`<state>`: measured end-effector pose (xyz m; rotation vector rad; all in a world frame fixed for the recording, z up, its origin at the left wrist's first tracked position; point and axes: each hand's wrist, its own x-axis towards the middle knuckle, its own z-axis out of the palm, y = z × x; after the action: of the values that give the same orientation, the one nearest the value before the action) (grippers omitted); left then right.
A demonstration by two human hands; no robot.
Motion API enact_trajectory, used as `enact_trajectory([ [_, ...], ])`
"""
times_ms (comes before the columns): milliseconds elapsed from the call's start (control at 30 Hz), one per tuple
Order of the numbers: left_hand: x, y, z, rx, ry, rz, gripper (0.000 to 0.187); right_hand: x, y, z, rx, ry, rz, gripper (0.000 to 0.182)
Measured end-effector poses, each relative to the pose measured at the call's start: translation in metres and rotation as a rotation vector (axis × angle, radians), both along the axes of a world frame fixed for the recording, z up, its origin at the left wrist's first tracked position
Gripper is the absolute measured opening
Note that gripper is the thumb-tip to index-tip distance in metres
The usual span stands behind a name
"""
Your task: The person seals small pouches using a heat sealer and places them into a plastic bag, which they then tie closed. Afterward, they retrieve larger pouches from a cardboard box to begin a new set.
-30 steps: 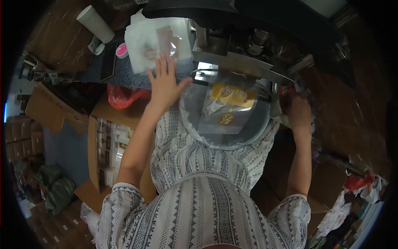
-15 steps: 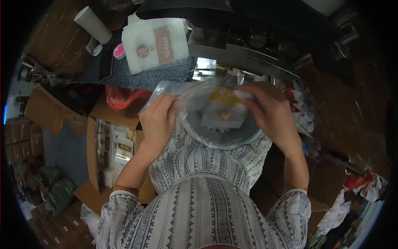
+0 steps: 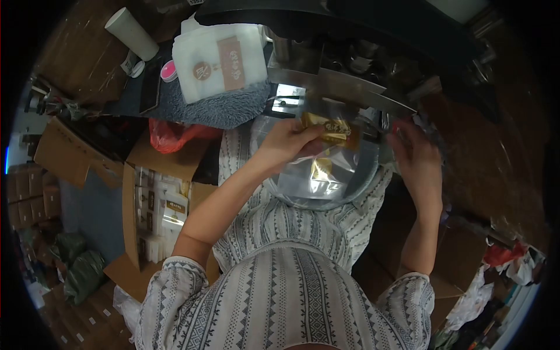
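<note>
My left hand is closed, thumb on top, on a clear plastic bag with a gold printed band. The bag hangs over a round basin on my lap. Inside the basin lies more clear plastic with a gold patch, shiny under the light. Beyond the basin's right rim is my right hand, its fingers bent and smeared by motion. Whether anything is between them I cannot make out.
White printed packaging lies on a grey fluffy cloth at the work surface's edge. A metal machine part runs behind the basin. An open cardboard box of small packets stands at left; a red plastic bag hangs above it.
My left hand has moved right, over the basin, and now grips the gold-banded bag. My right hand has drawn away to the right, past the rim.
</note>
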<state>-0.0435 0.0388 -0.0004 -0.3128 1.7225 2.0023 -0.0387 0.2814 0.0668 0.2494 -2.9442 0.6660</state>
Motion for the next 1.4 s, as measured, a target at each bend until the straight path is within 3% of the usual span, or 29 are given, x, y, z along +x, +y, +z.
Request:
enact_trajectory([
  [67, 0.001, -0.002, -0.003, 0.017, -0.062, 0.032, 0.025, -0.008, 0.022, -0.026, 0.120, 0.027, -0.148, 0.027],
  [133, -0.002, -0.017, -0.009, -0.474, 0.375, -0.143, 0.034, -0.020, 0.040, -0.059, 0.395, -0.008, -0.223, 0.021],
  [200, -0.024, -0.049, -0.004, -0.723, 0.692, 0.205, 0.050, -0.023, 0.042, -0.066, 0.308, -0.017, -0.202, 0.019],
  [267, -0.056, -0.107, -0.032, -1.478, 0.948, 0.207, 0.063, -0.017, 0.043, -0.067, 0.219, -0.047, -0.185, 0.017],
  [300, -0.048, -0.110, -0.048, -1.660, 0.856, 0.095, 0.068, -0.018, 0.044, -0.060, 0.143, -0.085, -0.167, 0.017],
  [333, -0.036, -0.108, -0.044, -1.663, 0.863, 0.104, 0.068, -0.021, 0.044, -0.051, 0.065, -0.117, -0.148, 0.017],
  [400, -0.003, -0.104, -0.041, -1.504, 1.030, -0.130, 0.063, -0.012, 0.036, -0.028, -0.060, -0.118, -0.163, 0.018],
  [433, 0.004, -0.106, -0.029, -1.500, 1.009, -0.018, 0.044, -0.006, 0.030, -0.017, -0.178, -0.131, -0.176, 0.019],
  [467, 0.013, -0.108, -0.022, -1.498, 0.999, -0.021, 0.044, -0.003, 0.021, -0.006, -0.175, -0.140, -0.174, 0.019],
  [533, 0.029, -0.111, -0.008, -1.348, 0.693, 0.100, 0.025, 0.001, -0.003, 0.009, -0.353, -0.264, 0.039, 0.022],
  [567, 0.036, -0.105, 0.000, -1.352, 0.693, 0.101, 0.025, 0.002, -0.020, 0.010, -0.356, -0.263, 0.042, 0.022],
  [633, 0.051, -0.086, 0.016, -1.267, 0.890, 0.222, 0.019, 0.004, -0.052, 0.011, -0.536, -0.198, 0.288, 0.023],
  [667, 0.055, -0.081, 0.023, -1.273, 0.888, 0.225, 0.019, 0.003, -0.062, 0.010, -0.539, -0.198, 0.294, 0.023],
  [733, 0.061, -0.074, 0.033, -1.193, 0.917, 0.172, 0.023, -0.001, -0.074, 0.008, -0.318, 0.163, 0.480, 0.025],
  [867, 0.064, -0.066, 0.031, -1.089, 0.897, 0.123, 0.022, 0.002, -0.074, 0.014, -0.324, 0.159, 0.518, 0.025],
  [1033, 0.060, -0.048, 0.021, -0.895, 0.891, -0.196, 0.013, -0.004, -0.062, 0.001, -0.405, 0.029, 0.594, 0.025],
  [1067, 0.056, -0.043, 0.016, -0.896, 0.894, -0.196, 0.013, -0.006, -0.060, 0.001, -0.404, 0.031, 0.594, 0.025],
  [1133, 0.040, -0.034, 0.003, -0.640, 0.544, -0.354, 0.012, -0.009, -0.054, 0.004, -0.509, -0.227, 0.252, 0.027],
  [1167, 0.030, -0.028, -0.004, -0.639, 0.547, -0.353, 0.012, -0.009, -0.048, 0.004, -0.507, -0.225, 0.251, 0.027],
  [1233, 0.010, -0.018, -0.014, -0.331, 0.112, -0.267, 0.017, -0.004, -0.033, 0.003, -0.364, -0.060, 0.121, 0.031],
  [1267, 0.003, -0.013, -0.014, -0.329, 0.109, -0.269, 0.017, 0.000, -0.025, 0.002, -0.363, -0.063, 0.119, 0.031],
  [1333, -0.006, -0.005, -0.008, 0.052, -0.056, -0.093, 0.021, 0.005, -0.006, 0.001, -0.080, -0.130, 0.010, 0.032],
  [1367, -0.005, -0.004, -0.006, 0.052, -0.055, -0.092, 0.021, -0.004, 0.005, -0.007, -0.079, -0.130, 0.010, 0.032],
  [1400, -0.002, -0.003, -0.004, 0.035, -0.004, -0.080, 0.024, -0.016, 0.017, -0.023, 0.137, -0.036, -0.150, 0.030],
])
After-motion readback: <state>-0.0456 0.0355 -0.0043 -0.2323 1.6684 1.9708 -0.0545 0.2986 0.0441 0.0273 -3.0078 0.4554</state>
